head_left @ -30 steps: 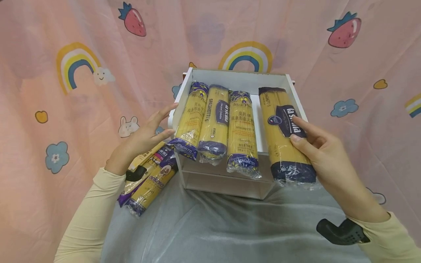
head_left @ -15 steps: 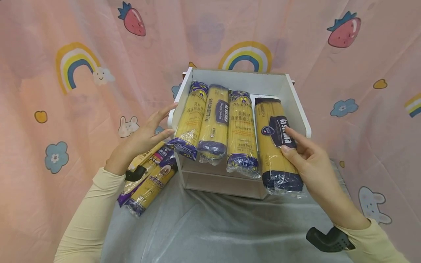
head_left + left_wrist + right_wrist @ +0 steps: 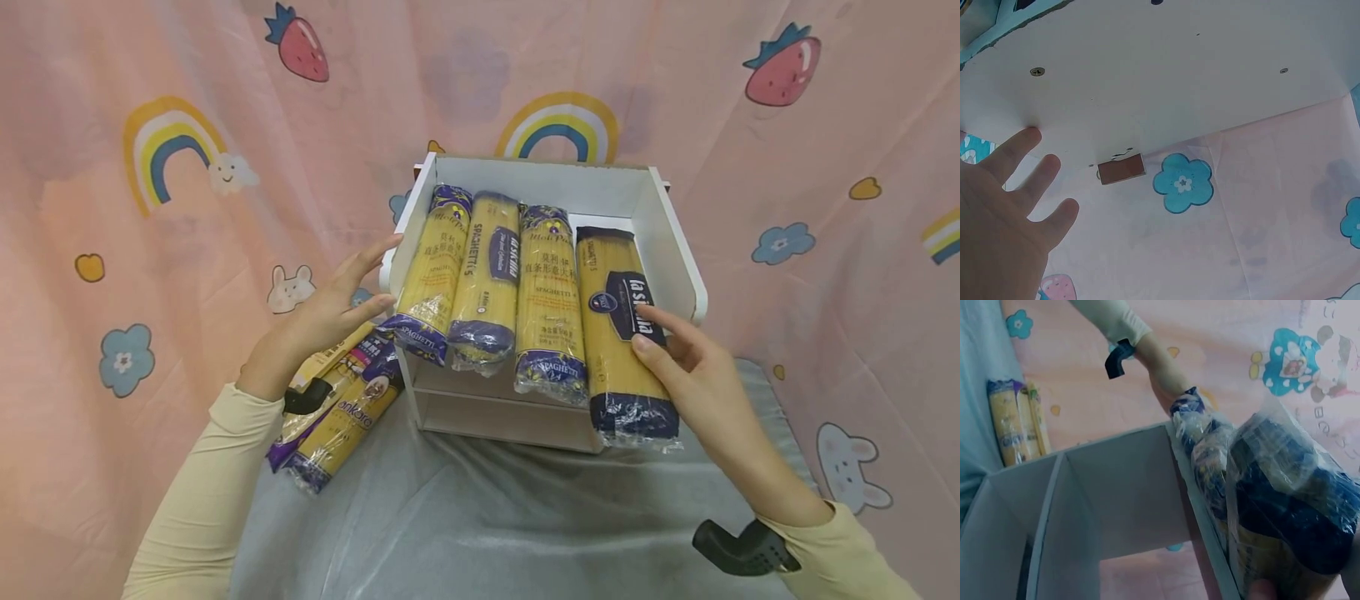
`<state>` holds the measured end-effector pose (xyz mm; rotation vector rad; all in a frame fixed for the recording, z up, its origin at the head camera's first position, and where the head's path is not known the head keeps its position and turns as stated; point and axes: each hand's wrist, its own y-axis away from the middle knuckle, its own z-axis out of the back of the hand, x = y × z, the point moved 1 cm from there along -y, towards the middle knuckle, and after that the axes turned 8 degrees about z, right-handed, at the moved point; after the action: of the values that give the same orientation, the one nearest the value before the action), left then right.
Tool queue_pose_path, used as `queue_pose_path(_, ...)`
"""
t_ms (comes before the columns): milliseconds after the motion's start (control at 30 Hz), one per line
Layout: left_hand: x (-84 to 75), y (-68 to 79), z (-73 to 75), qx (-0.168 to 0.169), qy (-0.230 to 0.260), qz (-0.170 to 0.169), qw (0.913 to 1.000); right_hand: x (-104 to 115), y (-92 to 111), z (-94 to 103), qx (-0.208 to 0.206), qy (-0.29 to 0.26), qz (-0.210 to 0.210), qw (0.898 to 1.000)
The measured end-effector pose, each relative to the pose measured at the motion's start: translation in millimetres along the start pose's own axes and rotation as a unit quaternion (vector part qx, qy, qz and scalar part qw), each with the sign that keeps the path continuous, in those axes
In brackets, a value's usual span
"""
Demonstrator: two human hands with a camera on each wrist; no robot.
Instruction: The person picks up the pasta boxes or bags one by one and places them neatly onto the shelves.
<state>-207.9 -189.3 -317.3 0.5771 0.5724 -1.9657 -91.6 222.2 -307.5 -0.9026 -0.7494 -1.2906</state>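
My right hand (image 3: 697, 375) grips the right edge of a dark-labelled packet of spaghetti (image 3: 621, 367), thumb on top of it. This packet lies lengthwise over the top tier of a white shelf (image 3: 678, 237), its near end sticking out past the front. In the right wrist view, the clear wrapping at the packet end (image 3: 1297, 487) shows close up. Three other spaghetti packets (image 3: 551, 308) lie side by side to its left on the same tier. My left hand (image 3: 318, 312) is at the shelf's left side wall, fingers spread; its fingertips reach the white side panel (image 3: 1166, 75).
More pasta packets (image 3: 352, 417) lean in a pile on the grey cloth (image 3: 465, 525) left of the shelf. Lower tiers (image 3: 510, 421) open toward me beneath the packets. A pink patterned curtain (image 3: 360, 117) hangs behind and around.
My right hand has moved left and toward me with the dark-labelled spaghetti packet, bringing it nearer the other packets in the tier. My left hand has stayed at the side wall.
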Motion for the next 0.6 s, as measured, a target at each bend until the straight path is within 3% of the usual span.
queue_pose_path(367,-0.9,0.3,1.2,0.001,0.0,-0.002,1.0,-3,6,6.5,0.042,0.131,0.014,0.99)
queue_pose_path(500,-0.5,0.5,0.8,0.001,0.001,-0.003,1.0,-4,15,8.6,0.012,0.186,0.046,0.981)
queue_pose_path(600,0.1,0.3,0.4,0.001,0.003,-0.004,1.0,-6,24,10.1,-0.024,0.189,0.081,0.978)
